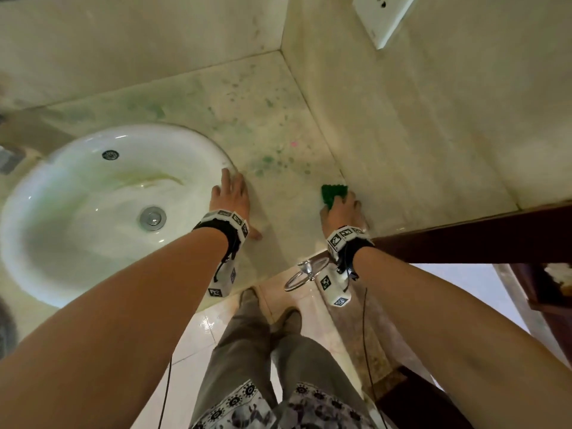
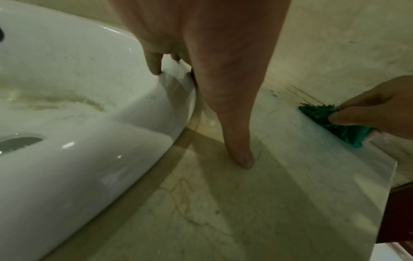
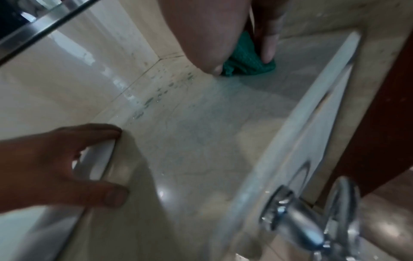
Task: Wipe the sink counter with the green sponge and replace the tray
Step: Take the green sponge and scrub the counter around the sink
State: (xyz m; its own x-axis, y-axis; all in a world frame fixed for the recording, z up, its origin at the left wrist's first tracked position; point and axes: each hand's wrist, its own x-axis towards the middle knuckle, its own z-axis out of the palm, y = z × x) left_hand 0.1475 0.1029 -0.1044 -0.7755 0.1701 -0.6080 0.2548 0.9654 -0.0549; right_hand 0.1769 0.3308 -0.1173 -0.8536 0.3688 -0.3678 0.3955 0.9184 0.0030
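- The person's right hand (image 1: 342,212) is gripping the green sponge (image 1: 332,195), fingers curled over it and thumb against its side, and is pressing it onto the counter (image 1: 278,187)
- The green sponge is lying at the counter's right edge, right against the foot of the side wall (image 1: 402,134) and close to the front edge
- The left hand (image 1: 230,199) is lying flat with fingers straight and spread, holding nothing; its fingertips (image 2: 155,68) are touching the rim of the sink basin (image 1: 93,212), and its thumb (image 2: 242,155) is resting on the counter just beside the basin
- The sink basin is a white oval bowl set into the counter left of both hands; inside it a metal drain plug (image 1: 152,218) is sitting at the bottom, a small overflow hole (image 1: 110,154) is showing on the far wall, and a yellowish streak (image 1: 154,181) is running across the bowl
- Green blotches (image 1: 266,162) and one pink speck (image 1: 293,144) are marking the counter between the basin and the side wall, beyond the sponge
- A chrome towel ring (image 1: 301,275) is hanging off the counter's front face below the right wrist
- A white socket plate (image 1: 382,17) is sitting high on the side wall
- No tray is showing in any view
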